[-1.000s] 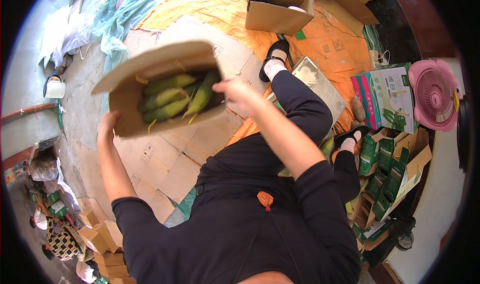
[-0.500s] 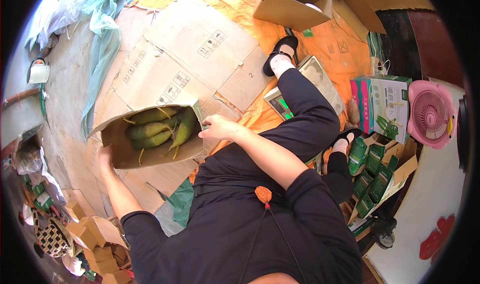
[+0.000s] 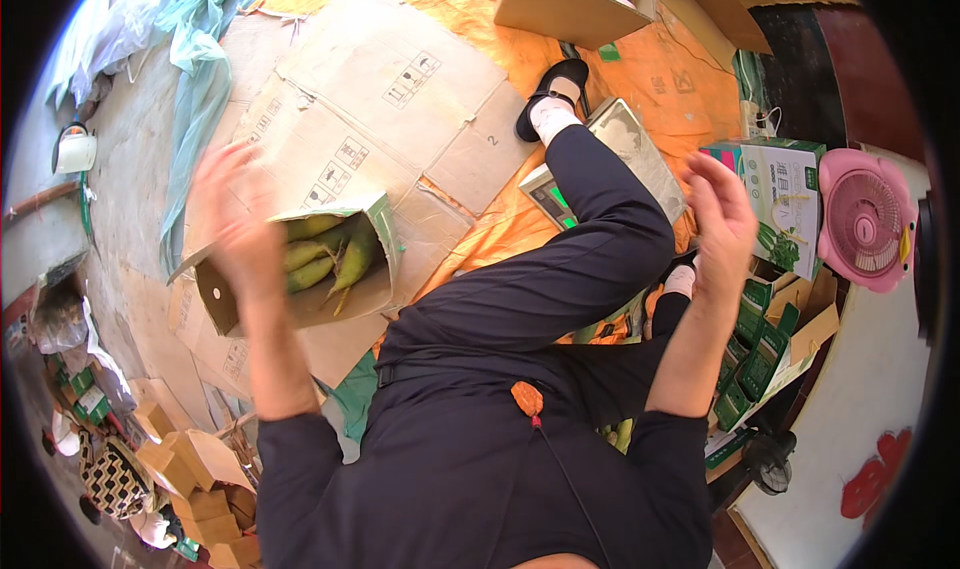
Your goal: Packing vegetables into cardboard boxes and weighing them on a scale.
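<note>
A cardboard box (image 3: 374,291) with its mouth toward me stands at the left, holding several green radishes (image 3: 357,260) with thin yellowish ends. In front of it my left hand (image 3: 235,209) is raised, fingers stretched and blurred, hiding the box's left part and some radishes. Nothing shows in that hand. My right hand (image 3: 722,209) is held up on the right with its fingers apart and bare, overlapping the view of a white and green printed carton (image 3: 785,199).
Flattened cardboard (image 3: 345,79) and an orange sheet (image 3: 690,99) cover the floor. A scale (image 3: 635,144) with a green display lies beside my leg. At right are a pink fan (image 3: 866,221) and a carton of green packages (image 3: 765,354). Another open box (image 3: 565,9) stands far off.
Both hands have let go of the box of radishes. My left hand has risen across its front, and my right hand has swung up and far to the right.
</note>
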`<state>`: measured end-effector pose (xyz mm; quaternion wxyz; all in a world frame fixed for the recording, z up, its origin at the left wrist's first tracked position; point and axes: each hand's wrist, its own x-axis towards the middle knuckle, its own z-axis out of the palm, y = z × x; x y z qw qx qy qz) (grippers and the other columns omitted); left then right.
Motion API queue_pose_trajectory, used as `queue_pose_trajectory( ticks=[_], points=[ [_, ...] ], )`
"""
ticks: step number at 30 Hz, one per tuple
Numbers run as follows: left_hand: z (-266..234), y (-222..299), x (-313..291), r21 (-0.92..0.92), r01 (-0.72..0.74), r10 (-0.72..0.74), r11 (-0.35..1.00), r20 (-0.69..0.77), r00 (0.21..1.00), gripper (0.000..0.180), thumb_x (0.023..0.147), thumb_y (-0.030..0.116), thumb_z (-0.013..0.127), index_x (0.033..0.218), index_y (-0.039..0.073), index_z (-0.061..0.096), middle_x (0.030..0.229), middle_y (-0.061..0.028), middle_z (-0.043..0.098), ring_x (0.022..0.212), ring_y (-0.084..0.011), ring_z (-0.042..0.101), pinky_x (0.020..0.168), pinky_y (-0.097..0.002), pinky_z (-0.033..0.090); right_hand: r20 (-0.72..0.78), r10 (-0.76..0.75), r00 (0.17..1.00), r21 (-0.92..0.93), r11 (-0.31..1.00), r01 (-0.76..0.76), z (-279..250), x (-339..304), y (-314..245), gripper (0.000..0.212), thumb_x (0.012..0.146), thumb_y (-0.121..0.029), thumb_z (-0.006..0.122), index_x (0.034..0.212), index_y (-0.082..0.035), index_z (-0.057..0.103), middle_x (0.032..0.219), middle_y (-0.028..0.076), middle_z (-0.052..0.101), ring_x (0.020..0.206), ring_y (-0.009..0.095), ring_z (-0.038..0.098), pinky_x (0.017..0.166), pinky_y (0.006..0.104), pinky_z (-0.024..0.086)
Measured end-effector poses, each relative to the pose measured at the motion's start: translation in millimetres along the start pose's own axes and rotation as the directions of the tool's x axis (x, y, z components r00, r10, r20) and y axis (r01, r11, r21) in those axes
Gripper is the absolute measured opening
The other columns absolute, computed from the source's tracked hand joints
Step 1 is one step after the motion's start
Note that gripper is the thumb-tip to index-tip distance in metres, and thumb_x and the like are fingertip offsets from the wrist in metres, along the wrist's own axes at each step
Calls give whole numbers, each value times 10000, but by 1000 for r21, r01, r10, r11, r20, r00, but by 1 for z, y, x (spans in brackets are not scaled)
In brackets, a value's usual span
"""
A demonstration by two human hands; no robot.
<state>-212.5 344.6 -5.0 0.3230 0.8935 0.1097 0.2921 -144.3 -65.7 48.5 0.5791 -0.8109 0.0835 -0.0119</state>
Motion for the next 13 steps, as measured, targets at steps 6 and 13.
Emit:
queue_pose_trajectory(
  ticks=[6,13],
  points=[
    [257,13,-64,-371,657,-253,657,712,655,193,824,91,627,996,33,690,939,-67,684,925,-144,606,853,-273,449,-259,139,956,-214,957,-197,-135,-53,54,280,923,-135,567,1181,-26,577,1109,38,620,973,116,591,762,217,425],
    [403,-10,-116,-70,756,-516,651,689,508,263,798,240,680,1028,113,696,994,-103,693,967,-181,628,968,-406,343,-607,361,708,-223,778,-587,-263,-183,119,317,902,-96,579,1208,-18,553,1133,92,619,1029,160,582,866,245,440]
  ],
)
